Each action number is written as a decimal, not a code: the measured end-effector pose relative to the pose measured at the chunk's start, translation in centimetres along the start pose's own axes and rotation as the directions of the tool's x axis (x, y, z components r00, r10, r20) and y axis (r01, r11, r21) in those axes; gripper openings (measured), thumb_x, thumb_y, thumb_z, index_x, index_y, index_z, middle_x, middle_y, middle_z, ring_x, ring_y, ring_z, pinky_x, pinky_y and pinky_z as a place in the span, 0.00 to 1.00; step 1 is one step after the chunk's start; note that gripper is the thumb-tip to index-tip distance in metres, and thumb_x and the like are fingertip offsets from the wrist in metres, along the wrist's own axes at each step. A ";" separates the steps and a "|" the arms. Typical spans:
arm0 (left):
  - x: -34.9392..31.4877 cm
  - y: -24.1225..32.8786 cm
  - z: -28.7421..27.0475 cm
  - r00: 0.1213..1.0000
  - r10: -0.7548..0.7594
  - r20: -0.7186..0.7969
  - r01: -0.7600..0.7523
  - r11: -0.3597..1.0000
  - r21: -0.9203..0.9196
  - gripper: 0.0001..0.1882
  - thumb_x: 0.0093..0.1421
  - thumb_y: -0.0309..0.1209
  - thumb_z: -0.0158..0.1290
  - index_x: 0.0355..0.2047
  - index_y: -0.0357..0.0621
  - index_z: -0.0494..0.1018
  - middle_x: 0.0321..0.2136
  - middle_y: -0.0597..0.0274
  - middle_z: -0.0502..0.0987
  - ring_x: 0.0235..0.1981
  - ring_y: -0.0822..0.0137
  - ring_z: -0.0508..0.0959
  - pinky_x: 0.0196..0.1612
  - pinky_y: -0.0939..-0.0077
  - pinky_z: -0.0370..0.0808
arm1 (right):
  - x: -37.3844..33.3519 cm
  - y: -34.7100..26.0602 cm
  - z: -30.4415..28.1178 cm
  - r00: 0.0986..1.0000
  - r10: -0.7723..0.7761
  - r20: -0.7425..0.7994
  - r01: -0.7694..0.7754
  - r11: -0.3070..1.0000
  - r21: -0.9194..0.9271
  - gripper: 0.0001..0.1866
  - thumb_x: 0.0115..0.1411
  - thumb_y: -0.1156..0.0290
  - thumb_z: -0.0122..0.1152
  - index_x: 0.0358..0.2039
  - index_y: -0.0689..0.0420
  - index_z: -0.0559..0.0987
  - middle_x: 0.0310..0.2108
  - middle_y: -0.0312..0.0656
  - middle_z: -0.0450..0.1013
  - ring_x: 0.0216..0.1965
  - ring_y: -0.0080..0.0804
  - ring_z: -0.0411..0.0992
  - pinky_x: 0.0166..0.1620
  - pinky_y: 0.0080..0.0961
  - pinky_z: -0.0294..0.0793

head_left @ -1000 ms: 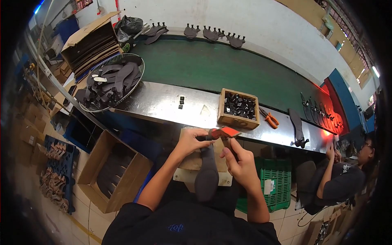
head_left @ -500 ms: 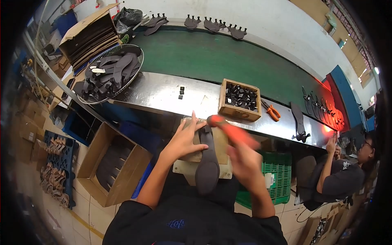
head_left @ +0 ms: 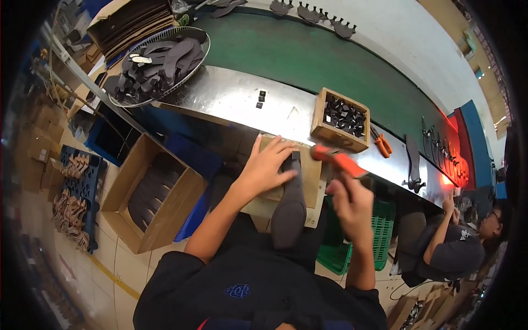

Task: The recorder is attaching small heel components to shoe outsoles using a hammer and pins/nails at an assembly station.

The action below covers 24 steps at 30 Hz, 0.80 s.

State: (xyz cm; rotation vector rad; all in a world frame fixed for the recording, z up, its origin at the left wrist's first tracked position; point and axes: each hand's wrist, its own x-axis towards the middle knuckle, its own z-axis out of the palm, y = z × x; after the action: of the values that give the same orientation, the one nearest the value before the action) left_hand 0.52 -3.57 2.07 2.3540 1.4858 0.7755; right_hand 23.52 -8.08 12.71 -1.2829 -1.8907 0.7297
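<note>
A dark grey shoe sole [head_left: 289, 217] lies lengthwise over a pale work block [head_left: 312, 190], its wide end toward me. At its far, narrow end sits a small black square heel piece [head_left: 296, 155]. My left hand [head_left: 267, 171] steadies the sole from the left, thumb across its top and fingers beside the heel piece. My right hand [head_left: 352, 206] is wrapped round the handle of a red-orange hammer [head_left: 347, 163], its head raised just right of the heel end and apart from it. The hammer is slightly blurred.
Beyond the block, a metal ledge holds a wooden box [head_left: 341, 138] of black heel pieces, orange-handled pliers [head_left: 382, 146] and a wire basket [head_left: 157, 66] of soles. A cardboard box [head_left: 151, 192] stands left, a green crate [head_left: 382, 236] right. A co-worker [head_left: 456, 236] sits at far right.
The view has shifted, so the bench appears higher and further right. The hammer has slowed from a blur and now sits a little right of the heel end. My left hand still steadies the sole.
</note>
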 end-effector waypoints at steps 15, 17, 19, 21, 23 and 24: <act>-5.4 10.4 -11.0 0.879 0.184 0.439 0.323 0.448 -0.834 0.19 0.72 0.37 0.48 0.33 0.31 0.72 0.29 0.54 0.68 0.35 0.62 0.73 0.42 0.66 0.68 | 1.2 5.9 2.1 0.824 -0.355 0.442 0.513 0.799 -0.314 0.23 0.59 0.68 0.65 0.56 0.53 0.78 0.54 0.43 0.74 0.55 0.41 0.72 0.54 0.33 0.69; -5.8 10.8 -10.4 0.858 0.180 0.481 0.371 0.431 -0.823 0.20 0.73 0.39 0.46 0.35 0.31 0.73 0.29 0.55 0.68 0.36 0.64 0.74 0.44 0.67 0.69 | 0.4 3.2 1.9 0.896 -0.346 0.280 0.328 0.938 0.110 0.18 0.62 0.61 0.64 0.48 0.58 0.82 0.51 0.46 0.76 0.54 0.44 0.73 0.56 0.38 0.71; -5.8 11.4 -9.3 0.851 0.216 0.478 0.430 0.234 -0.872 0.21 0.75 0.40 0.42 0.40 0.32 0.75 0.34 0.57 0.73 0.42 0.66 0.75 0.49 0.71 0.69 | -2.3 2.5 2.2 0.896 -0.311 0.318 0.092 0.829 0.552 0.21 0.64 0.56 0.62 0.47 0.61 0.81 0.51 0.49 0.75 0.54 0.44 0.72 0.58 0.39 0.70; -5.8 12.0 -9.1 0.787 0.259 0.560 0.548 0.125 -0.827 0.21 0.75 0.40 0.41 0.41 0.33 0.76 0.38 0.57 0.75 0.45 0.67 0.75 0.52 0.73 0.69 | -4.2 2.0 2.9 0.888 -0.301 0.348 -0.168 0.492 0.854 0.25 0.66 0.51 0.59 0.45 0.64 0.79 0.52 0.52 0.74 0.55 0.44 0.72 0.59 0.40 0.69; -6.0 12.3 -8.9 0.711 0.308 0.633 0.660 0.021 -0.751 0.20 0.75 0.40 0.41 0.42 0.34 0.76 0.41 0.58 0.76 0.47 0.67 0.75 0.55 0.74 0.69 | -5.5 1.2 4.0 0.910 -0.195 0.365 -0.310 0.264 0.914 0.31 0.66 0.43 0.55 0.42 0.65 0.78 0.45 0.52 0.73 0.54 0.48 0.72 0.58 0.46 0.70; -6.1 12.4 -8.9 0.683 0.306 0.663 0.689 0.031 -0.724 0.20 0.75 0.40 0.40 0.44 0.35 0.75 0.44 0.59 0.76 0.49 0.69 0.74 0.56 0.74 0.68 | -6.0 1.0 4.1 0.914 -0.180 0.363 -0.314 0.253 0.915 0.31 0.66 0.43 0.55 0.42 0.65 0.78 0.45 0.52 0.73 0.54 0.48 0.72 0.58 0.46 0.70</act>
State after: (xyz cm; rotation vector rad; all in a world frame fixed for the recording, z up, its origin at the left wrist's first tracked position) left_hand 2.90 -15.13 13.43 0.9086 0.4487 0.4094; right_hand 22.08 -13.61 8.07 -0.3378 -1.1052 1.9579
